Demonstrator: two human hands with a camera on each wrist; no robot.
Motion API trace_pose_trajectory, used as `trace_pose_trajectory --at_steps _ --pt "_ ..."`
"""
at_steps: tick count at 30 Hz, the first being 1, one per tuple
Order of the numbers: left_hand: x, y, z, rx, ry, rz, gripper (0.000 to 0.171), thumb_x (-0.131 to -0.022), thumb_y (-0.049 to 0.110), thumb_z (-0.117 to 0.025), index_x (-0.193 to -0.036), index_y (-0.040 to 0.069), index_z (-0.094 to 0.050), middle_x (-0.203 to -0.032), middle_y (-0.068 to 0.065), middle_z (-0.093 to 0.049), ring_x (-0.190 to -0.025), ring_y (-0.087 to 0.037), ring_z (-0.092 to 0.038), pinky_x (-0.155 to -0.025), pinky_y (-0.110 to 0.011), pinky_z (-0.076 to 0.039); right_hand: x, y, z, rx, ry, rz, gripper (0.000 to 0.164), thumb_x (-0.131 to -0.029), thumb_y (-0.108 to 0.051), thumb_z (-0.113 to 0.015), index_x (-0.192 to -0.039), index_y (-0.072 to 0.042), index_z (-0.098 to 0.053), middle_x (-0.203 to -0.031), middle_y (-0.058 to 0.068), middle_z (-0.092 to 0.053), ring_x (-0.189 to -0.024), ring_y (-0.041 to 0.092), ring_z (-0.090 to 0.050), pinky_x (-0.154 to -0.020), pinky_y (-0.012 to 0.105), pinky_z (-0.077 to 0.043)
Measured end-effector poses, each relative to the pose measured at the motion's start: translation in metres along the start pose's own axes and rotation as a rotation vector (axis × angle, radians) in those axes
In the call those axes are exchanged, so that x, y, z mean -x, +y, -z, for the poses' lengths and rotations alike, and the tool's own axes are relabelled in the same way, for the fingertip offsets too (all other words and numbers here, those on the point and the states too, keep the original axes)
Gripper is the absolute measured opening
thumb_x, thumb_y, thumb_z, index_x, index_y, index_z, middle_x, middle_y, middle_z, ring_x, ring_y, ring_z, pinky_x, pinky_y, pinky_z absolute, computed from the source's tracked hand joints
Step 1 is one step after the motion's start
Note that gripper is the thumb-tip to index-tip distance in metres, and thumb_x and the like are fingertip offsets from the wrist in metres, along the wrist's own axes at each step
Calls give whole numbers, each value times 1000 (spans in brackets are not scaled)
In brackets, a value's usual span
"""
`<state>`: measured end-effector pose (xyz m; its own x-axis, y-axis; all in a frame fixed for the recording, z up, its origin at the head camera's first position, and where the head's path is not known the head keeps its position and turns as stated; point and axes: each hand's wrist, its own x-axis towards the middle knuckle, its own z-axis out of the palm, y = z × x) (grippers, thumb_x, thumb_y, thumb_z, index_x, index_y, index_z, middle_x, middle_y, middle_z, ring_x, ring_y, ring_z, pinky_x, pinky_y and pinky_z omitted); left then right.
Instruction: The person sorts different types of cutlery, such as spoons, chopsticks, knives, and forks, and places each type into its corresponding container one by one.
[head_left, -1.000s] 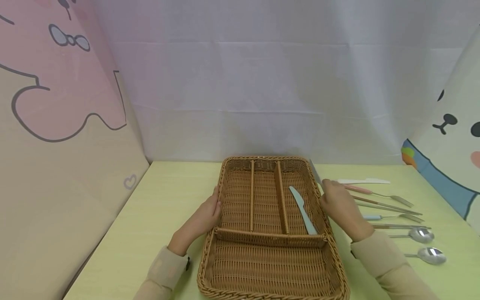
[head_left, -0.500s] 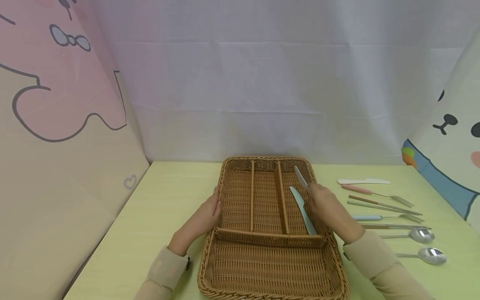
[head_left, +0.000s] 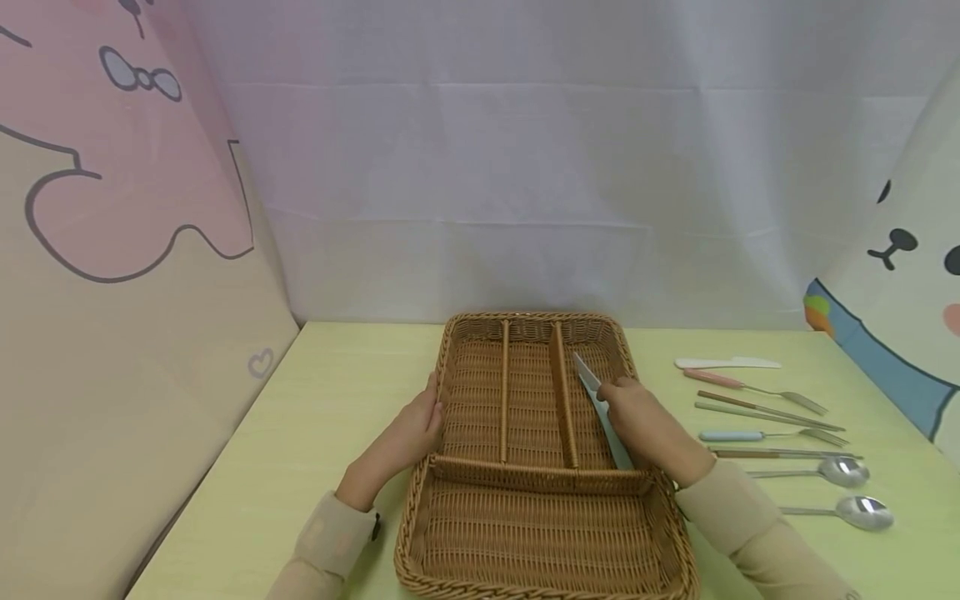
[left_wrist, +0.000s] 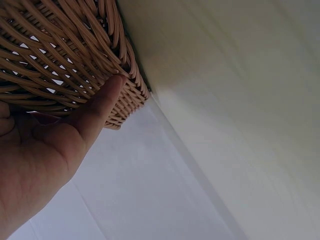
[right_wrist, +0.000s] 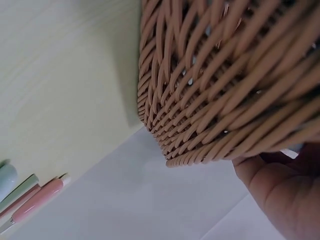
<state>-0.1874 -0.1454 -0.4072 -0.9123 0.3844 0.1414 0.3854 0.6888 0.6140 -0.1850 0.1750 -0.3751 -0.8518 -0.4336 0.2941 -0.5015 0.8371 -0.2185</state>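
Note:
My right hand (head_left: pixel 643 418) reaches over the right rim of a brown wicker basket (head_left: pixel 536 533) and holds a knife (head_left: pixel 587 372) with a silver blade. The fingers hide its handle. A pale blue-green knife (head_left: pixel 617 446) lies slanted in the basket's right back compartment, just under the held one, which partly overlaps it. Against the basket's left side rests my left hand (head_left: pixel 401 432). One straight finger touches the outer wicker wall in the left wrist view. In the right wrist view, the basket wall covers most of the right hand (right_wrist: pixel 280 190).
Right of the basket lie a white knife (head_left: pixel 727 363), a pink-handled fork (head_left: pixel 716 378), two pairs of chopsticks (head_left: pixel 768 415), a blue-handled fork (head_left: pixel 731 436) and two metal spoons (head_left: pixel 862 512). Wicker dividers (head_left: pixel 504 392) split the basket. A pale curtain (head_left: pixel 465 167) hangs behind the table.
The right hand has brought the silver-bladed knife from outside the basket's right rim leftward, over the right compartment and lower toward the blue-green knife. The left hand and basket stay still.

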Motion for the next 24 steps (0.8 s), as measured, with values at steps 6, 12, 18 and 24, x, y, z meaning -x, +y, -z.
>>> trace_pose_trajectory --at_steps 6,12,18,24 --pt "0 1 0 6 3 0 53 -99 10 -30 -138 -16 -4 -132 -38 -37 -93 -30 -52 -101 -52 -36 -3 0 -2 -34 -96 -32 16 -79 13 -51 -85 8 -66 -77 21 -62 -66 27 -57 -50 33 -51" --pt "-1 -1 0 5 -3 16 54 -99 9 -30 -139 -14 -2 -100 -25 -54 -62 -17 -40 -96 -49 -41 -3 1 -4 -29 -140 3 17 -79 13 -52 -85 9 -67 -77 22 -63 -62 23 -55 -46 30 -47" --pt "-2 -2 -1 3 -8 18 54 -99 10 -30 -139 -13 -1 -101 -25 -54 -64 -19 -42 -95 -49 -42 -2 1 -6 -67 -207 45 15 -80 12 -54 -87 10 -66 -78 23 -65 -64 25 -58 -48 33 -50" --pt "-1 -1 -1 -2 -2 9 54 -99 11 -30 -139 -14 -3 -138 -37 -30 -88 -30 -51 -101 -52 -36 0 1 -4 -141 -242 105 16 -78 13 -53 -77 4 -66 -67 12 -60 -53 11 -46 -44 26 -39"
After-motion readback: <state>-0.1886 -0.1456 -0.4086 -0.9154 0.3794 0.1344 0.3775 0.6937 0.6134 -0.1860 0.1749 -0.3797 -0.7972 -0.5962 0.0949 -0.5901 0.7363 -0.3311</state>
